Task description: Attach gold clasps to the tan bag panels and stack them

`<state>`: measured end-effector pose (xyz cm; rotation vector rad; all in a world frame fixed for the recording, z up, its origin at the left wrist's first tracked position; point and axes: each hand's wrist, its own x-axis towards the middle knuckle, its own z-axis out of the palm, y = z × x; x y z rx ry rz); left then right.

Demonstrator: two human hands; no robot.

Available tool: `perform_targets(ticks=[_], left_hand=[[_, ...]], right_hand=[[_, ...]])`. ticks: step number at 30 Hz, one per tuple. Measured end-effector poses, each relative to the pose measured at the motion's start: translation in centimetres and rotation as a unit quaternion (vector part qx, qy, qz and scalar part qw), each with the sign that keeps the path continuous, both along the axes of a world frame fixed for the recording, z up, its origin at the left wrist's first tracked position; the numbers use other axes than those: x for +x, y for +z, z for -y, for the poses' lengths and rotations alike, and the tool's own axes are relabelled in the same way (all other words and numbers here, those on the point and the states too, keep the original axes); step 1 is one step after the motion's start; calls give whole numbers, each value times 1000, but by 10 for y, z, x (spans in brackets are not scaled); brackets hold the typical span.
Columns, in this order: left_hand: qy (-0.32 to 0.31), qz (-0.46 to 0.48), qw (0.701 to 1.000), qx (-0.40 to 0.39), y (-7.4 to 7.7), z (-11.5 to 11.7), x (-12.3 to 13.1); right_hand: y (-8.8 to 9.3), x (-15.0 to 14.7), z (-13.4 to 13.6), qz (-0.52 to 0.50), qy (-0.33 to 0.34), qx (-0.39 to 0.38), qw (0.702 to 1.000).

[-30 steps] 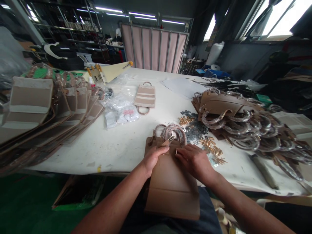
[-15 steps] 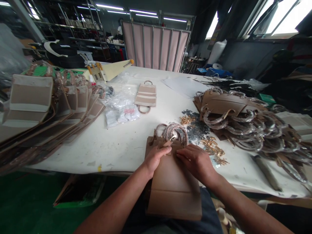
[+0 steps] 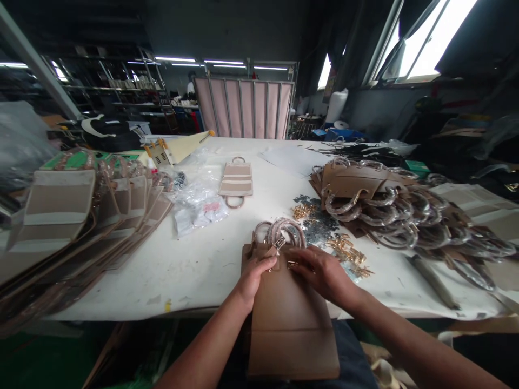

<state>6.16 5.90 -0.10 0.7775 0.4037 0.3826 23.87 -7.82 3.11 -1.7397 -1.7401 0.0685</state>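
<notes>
A brown handbag panel (image 3: 294, 319) lies across my lap and the table edge, with plastic-wrapped ring handles (image 3: 286, 229) at its top. My left hand (image 3: 253, 280) grips the panel's upper left part, thumb on top, beside a short strap with a gold buckle (image 3: 279, 243). My right hand (image 3: 324, 270) is closed over the upper right part, its fingertips pinched at a small gold metal fitting (image 3: 292, 264). The fingers partly hide this fitting. Just beyond my right hand lie loose gold fittings (image 3: 346, 249) and dark small metal plates (image 3: 320, 229).
Brown bag panels with wrapped handles (image 3: 365, 183) are heaped at the right. More panels (image 3: 60, 200) stand in a row at the left. A single panel (image 3: 236, 180) and plastic bags (image 3: 198, 210) lie mid-table. A dark grey bar-like object (image 3: 433, 281) rests near the right front edge.
The view has tilted up and turned slightly right. My right fingertips have shifted a little on the panel, and a gold fitting now shows beside them. My left hand keeps its grip.
</notes>
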Motion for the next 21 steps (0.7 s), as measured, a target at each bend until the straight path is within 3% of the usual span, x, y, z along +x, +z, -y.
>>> perform_targets(ticks=[4,13,16,21], left_hand=[[-3,-1,1000,4,8,6,-7],[34,3,999,39,26,15,-13],[31,57,997,44,48,17,-15],[54,81,994,52,111,16,-28]], right_hand=[[2,-5,1,25,4,10,1000],[-7,-22,3,20,-3,118,993],[8,-34,14,39,-41,192,980],[50,-63,30,88,-7,218,972]])
